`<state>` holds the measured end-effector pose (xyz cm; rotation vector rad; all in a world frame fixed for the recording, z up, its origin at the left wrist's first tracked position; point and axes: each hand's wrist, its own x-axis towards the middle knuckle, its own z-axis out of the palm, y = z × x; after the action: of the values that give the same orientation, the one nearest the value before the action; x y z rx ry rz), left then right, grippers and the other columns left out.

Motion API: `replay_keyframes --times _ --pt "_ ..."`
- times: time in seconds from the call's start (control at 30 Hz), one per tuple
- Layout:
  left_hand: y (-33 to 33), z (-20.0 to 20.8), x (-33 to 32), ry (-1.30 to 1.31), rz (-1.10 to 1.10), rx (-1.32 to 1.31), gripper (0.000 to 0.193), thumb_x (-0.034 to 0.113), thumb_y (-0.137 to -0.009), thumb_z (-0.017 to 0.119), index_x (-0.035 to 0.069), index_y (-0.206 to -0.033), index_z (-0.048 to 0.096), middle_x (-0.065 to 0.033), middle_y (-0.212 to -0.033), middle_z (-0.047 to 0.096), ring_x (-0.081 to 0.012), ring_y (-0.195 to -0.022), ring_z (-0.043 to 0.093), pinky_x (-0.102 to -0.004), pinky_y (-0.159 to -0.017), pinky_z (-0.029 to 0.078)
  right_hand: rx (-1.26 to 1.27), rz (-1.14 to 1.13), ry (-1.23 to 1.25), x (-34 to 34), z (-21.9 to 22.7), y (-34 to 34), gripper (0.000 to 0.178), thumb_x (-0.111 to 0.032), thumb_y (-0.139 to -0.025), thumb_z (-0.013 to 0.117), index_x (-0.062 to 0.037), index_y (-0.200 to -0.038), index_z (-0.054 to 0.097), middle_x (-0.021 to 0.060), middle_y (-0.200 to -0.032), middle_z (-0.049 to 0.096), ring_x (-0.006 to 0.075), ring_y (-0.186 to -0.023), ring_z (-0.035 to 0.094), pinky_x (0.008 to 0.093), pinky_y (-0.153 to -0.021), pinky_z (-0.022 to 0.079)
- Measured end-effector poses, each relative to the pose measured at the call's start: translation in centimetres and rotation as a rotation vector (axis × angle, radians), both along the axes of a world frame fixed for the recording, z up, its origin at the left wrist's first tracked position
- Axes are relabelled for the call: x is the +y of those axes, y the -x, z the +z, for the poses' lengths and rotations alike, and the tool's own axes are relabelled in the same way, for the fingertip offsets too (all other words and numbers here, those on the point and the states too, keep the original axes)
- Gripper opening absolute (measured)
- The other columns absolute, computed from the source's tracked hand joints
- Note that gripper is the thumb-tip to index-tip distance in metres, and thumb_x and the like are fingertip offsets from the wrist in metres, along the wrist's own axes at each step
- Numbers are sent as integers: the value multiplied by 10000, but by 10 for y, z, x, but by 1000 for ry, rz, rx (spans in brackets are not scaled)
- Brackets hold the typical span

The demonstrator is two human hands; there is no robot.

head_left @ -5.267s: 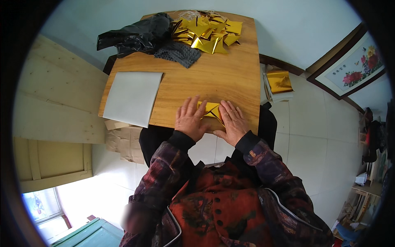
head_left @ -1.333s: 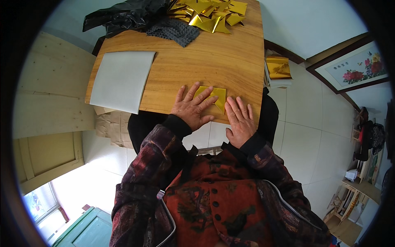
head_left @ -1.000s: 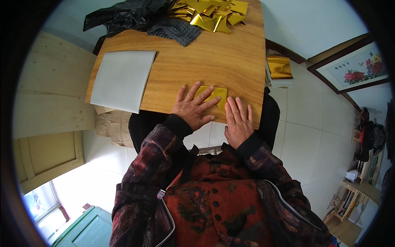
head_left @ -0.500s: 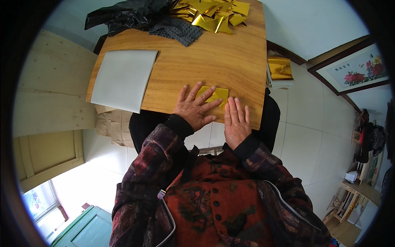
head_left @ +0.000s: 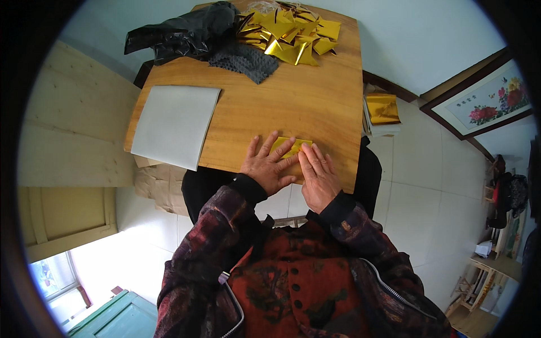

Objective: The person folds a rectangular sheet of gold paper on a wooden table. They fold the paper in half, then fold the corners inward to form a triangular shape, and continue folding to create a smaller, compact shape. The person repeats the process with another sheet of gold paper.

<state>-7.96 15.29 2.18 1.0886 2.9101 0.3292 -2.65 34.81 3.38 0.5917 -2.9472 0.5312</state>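
Note:
A small piece of shiny gold foil paper (head_left: 293, 150) lies at the near edge of the wooden table (head_left: 253, 115). My left hand (head_left: 266, 172) rests palm down across its left part, fingers spread. The outstretched fingers of my right hand (head_left: 320, 183) lie close together on the paper's right end, covering it. Between the fingers only parts of the paper show, so its folds are partly hidden. At the table's far side is a loose heap of folded gold foil pieces (head_left: 290, 36).
Left of my hands lies a large pale grey folded sheet (head_left: 174, 124). Behind it are a black plastic bag (head_left: 180, 34) and a dark grey textured cloth (head_left: 242, 62). Beyond the table's right edge sits a stack with gold foil sheets (head_left: 383, 109), near a framed flower picture (head_left: 479, 101).
My right hand has moved from beside the paper's right end onto it, its fingers now tilted left. The left hand stays spread on the paper. The whole view has shifted slightly.

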Motion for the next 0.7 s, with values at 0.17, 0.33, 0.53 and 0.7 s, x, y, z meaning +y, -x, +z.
replay_keyframes --times 0.17,0.33,0.53,0.7 --pt "1 -2 -1 -3 -9 3 642 605 -877 542 338 -1450 431 36 -1593 259 -293 -1483 165 -576 -1165 111 -93 48 16 4 -3 5 1038 -443 -723 773 -24 -1504 234 134 -1573 248 302 -1470 193 534 -1162 184" --pt "1 -4 -2 -28 -18 -5 645 598 -877 547 338 -1455 424 36 -1594 255 -298 -1482 166 -576 -1164 107 -93 35 -5 2 -6 4 1148 -543 -676 787 -19 -1512 200 151 -1578 229 306 -1475 177 532 -1165 168" --pt "1 -1 -2 -6 -22 -1 637 601 -884 536 340 -1454 424 39 -1599 242 -294 -1485 152 -576 -1163 109 -64 33 0 3 -7 12 1090 -572 -699 756 -21 -1496 256 143 -1570 251 299 -1468 197 539 -1160 168" --pt "1 -1 -3 -40 -24 -14 624 595 -890 534 345 -1451 427 41 -1597 244 -293 -1485 149 -578 -1163 106 -26 20 1 2 -12 18 1052 -567 -697 760 -31 -1477 299 123 -1567 262 288 -1461 214 535 -1158 173"
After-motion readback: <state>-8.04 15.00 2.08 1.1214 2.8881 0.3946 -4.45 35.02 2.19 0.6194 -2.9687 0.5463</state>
